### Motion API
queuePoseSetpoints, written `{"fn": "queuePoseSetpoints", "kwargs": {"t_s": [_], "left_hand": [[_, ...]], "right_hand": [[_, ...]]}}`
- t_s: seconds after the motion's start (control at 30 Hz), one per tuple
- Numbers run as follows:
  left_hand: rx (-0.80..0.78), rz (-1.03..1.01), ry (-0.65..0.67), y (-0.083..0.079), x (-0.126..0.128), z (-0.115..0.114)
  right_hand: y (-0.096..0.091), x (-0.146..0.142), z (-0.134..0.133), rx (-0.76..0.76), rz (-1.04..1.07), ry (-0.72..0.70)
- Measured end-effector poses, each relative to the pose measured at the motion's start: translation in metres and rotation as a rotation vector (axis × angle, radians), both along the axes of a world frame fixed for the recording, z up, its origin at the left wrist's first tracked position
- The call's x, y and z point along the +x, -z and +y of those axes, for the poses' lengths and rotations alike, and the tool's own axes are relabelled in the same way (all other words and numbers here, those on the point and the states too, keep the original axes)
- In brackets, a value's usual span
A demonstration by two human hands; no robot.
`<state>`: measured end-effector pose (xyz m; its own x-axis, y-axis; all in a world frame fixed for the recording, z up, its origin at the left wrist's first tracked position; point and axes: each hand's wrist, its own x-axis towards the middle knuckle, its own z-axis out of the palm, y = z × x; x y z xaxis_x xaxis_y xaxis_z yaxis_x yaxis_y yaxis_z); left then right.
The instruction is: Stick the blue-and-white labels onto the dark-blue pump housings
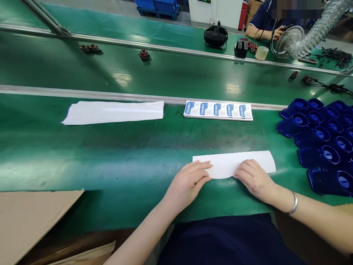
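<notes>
A white paper strip [226, 165] lies on the green table in front of me, its near edge bowed slightly. At its left end, my left hand [189, 182] pinches the near edge, fingers on top and thumb low. My right hand [255, 180], with a silver bracelet at the wrist, has its fingers curled over the near edge right of the middle. Beyond the strip sits a stack of printed label sheets [217, 110] with blue and white marks. To the left of that stack lies a pile of blank white strips [116, 112].
Several dark blue plastic housings [318, 156] stand in rows at the right. A metal rail [96, 92] runs behind the paper stacks, with a green belt [176, 73] beyond carrying small coils [143, 55]. Cardboard [35, 217] juts in at lower left. A co-worker [261, 22] sits across.
</notes>
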<state>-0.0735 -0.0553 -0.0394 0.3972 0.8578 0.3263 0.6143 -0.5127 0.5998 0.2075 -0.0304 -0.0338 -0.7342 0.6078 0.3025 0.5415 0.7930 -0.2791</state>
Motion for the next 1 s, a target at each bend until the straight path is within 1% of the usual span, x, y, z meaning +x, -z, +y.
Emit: {"fn": "queuePoseSetpoints", "kwargs": {"t_s": [0.07,0.17,0.33,0.5,0.7,0.77,0.83,1.0], "left_hand": [[-0.090,-0.039,-0.023,-0.002,0.000,0.003],[-0.181,-0.075,-0.040,-0.006,0.000,0.009],[-0.299,-0.065,-0.081,-0.010,0.001,0.015],[-0.327,-0.061,-0.072,-0.010,-0.002,0.018],[-0.235,0.010,0.056,-0.009,-0.010,0.019],[-0.236,0.022,0.047,-0.010,-0.010,0.019],[-0.273,0.023,0.021,-0.012,-0.008,0.021],[-0.440,0.038,-0.069,-0.022,0.001,0.028]], "right_hand": [[0.000,-0.002,0.003,-0.066,0.038,0.036],[-0.002,-0.004,0.009,-0.158,0.062,0.040],[-0.007,-0.005,0.015,-0.243,0.015,0.049],[-0.008,-0.012,0.012,-0.228,-0.024,0.026],[-0.009,-0.022,0.014,-0.141,-0.081,-0.022],[-0.011,-0.024,0.017,-0.132,-0.112,-0.025],[-0.014,-0.025,0.019,-0.143,-0.151,-0.017],[-0.020,-0.031,0.024,-0.189,-0.235,0.050]]}}
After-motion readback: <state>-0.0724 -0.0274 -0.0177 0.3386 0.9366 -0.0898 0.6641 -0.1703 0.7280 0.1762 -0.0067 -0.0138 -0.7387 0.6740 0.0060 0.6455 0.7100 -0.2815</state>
